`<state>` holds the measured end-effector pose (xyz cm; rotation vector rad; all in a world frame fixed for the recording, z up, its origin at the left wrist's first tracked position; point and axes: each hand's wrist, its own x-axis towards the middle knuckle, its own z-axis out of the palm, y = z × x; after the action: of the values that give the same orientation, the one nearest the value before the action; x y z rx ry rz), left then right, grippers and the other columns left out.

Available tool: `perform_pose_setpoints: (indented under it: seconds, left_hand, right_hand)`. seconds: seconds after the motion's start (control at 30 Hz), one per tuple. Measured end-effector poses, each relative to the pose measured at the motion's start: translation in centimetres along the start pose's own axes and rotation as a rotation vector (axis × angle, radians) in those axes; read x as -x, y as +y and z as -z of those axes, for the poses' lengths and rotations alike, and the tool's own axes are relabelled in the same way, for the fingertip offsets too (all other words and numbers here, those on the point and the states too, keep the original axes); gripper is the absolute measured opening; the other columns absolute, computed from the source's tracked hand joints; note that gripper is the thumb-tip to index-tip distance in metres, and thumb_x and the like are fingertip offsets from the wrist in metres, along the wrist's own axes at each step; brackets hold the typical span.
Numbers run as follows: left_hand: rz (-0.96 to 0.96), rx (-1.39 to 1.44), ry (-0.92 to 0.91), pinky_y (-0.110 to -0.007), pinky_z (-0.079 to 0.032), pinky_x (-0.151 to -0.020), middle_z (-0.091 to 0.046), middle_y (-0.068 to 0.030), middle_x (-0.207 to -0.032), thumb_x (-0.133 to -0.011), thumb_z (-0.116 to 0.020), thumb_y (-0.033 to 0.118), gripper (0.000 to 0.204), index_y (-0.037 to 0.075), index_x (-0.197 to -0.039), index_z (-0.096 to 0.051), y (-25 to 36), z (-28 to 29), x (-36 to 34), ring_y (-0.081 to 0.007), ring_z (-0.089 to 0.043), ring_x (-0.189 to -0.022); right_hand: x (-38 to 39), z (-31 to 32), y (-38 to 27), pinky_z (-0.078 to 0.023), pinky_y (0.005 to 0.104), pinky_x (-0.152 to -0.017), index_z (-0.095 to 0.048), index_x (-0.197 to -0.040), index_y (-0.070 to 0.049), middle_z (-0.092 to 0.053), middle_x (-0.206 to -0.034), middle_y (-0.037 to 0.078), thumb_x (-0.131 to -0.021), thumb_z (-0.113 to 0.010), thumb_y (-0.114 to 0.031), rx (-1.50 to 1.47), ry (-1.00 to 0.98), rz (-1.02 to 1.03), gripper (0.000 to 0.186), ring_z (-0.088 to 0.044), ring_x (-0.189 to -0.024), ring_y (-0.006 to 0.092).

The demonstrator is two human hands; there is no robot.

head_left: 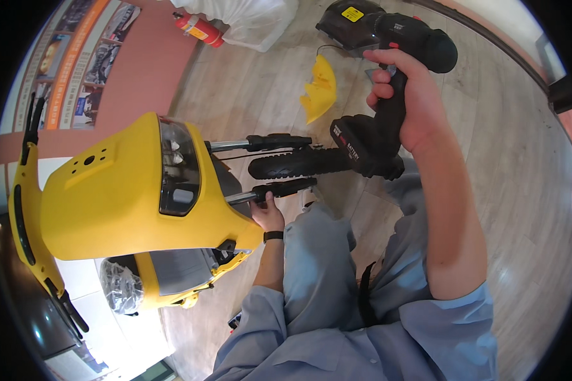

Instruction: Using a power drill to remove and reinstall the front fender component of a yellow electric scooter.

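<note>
The black cordless power drill [388, 95], with its boxy battery pack at the foot of the grip, is held up in the right hand [403, 105], above the person's lap and well clear of the scooter. The fingers are wrapped tight round the drill's handle, the index finger up near the trigger, and the tool's body points away toward the upper right. The left hand [267, 214] is lower and nearer the body, with a dark band on its wrist; it rests against the edge of the glossy yellow plastic scooter front panel [114, 197], just under a black handlebar grip [285, 188]. Whether that hand is clasping anything cannot be told, since the fingers are hidden behind the panel edge. A dark headlamp lens [179, 166] is set in the panel. A second black grip [278, 141] lies above the first, and a black rubber tyre [292, 162] shows between them and the drill's battery. On the pale wooden floor [502, 165] beyond lie a loose yellow plastic piece [321, 89], a black tool case [346, 22] and a red fire extinguisher [199, 27].
</note>
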<state>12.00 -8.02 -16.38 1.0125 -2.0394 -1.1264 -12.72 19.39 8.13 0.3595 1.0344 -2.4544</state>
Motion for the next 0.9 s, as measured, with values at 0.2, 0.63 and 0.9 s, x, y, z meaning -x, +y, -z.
perform_pose_setpoints:
  seconds: [0.2, 0.63, 0.9]
  left_hand:
    - [0.056, 0.007, -0.023, -0.033, -0.049, -0.083, -0.065, -0.0156, -0.104, -0.087, -0.068, 0.019, 0.043, -0.005, -0.119, -0.051, -1.2, 1.9, -1.1, -0.0241, -0.063, -0.093]
    - [0.096, 0.135, -0.438, -0.028, -0.047, -0.08, -0.067, -0.0118, -0.094, -0.097, -0.051, 0.021, 0.027, -0.003, -0.099, -0.063, 14.1, 16.8, 5.8, -0.0161, -0.062, -0.089]
    - [-0.314, -0.047, 0.477, -0.029, -0.04, -0.064, -0.053, -0.0033, -0.074, -0.075, -0.076, 0.011, 0.025, 0.004, -0.082, -0.053, 15.4, 16.8, -0.2, -0.0162, -0.05, -0.069]
  right_hand:
    - [-0.4, -1.6, 1.2, -0.045, 0.0287, -0.054, -0.054, -0.091, -0.01, -0.05, -0.063, -0.002, -0.079, -0.067, -0.014, 0.002, -0.046, -0.031, 0.018, -0.047, -0.052, 0.0084]
    - [0.8, -2.0, 1.9, -0.04, 0.025, -0.049, -0.058, -0.094, -0.008, -0.048, -0.063, -0.002, -0.079, -0.069, -0.015, 0.198, -0.017, -0.075, 0.02, -0.044, -0.048, 0.0063]
    - [2.0, -2.4, 2.9, -0.04, 0.0231, -0.048, -0.061, -0.102, -0.006, -0.046, -0.063, -0.005, -0.081, -0.067, -0.02, 0.266, -0.028, -0.019, 0.025, -0.042, -0.049, 0.0054]
